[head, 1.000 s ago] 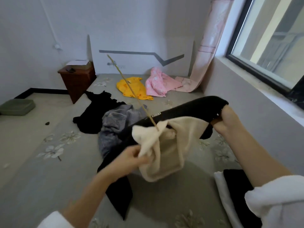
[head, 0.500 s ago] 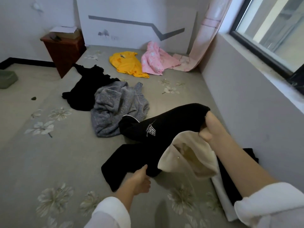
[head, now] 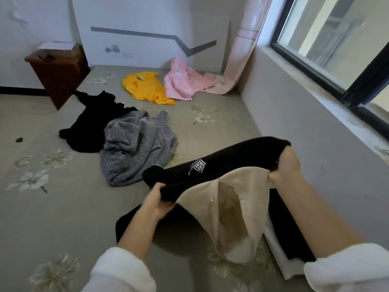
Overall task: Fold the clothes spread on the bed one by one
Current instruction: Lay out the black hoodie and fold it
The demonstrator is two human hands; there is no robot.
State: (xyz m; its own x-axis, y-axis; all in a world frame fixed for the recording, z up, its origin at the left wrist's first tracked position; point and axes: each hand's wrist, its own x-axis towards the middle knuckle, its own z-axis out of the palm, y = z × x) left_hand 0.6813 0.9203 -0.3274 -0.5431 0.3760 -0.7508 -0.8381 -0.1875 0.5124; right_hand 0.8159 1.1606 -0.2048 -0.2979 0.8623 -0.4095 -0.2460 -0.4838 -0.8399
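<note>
While stretched between both hands above the bed (head: 52, 207), the black garment (head: 227, 161) with its cream lining hangs just beside the grey sweater (head: 136, 150). The left hand (head: 156, 204) has its fingers curled round one end, and the right hand (head: 287, 167) pinches the other.

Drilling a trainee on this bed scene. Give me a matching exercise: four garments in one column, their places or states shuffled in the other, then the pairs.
Column one
1. grey sweater
2. black garment with cream lining
3. pink garment
4. folded black-and-white pile

Column two
A. by the lower end of the curtain
B. gripped by the left hand and the right hand
C. beside the wall, nearest the person
D. against a black heap, mid-bed

Pairs: 1-D, 2-B, 3-A, 4-C
</note>
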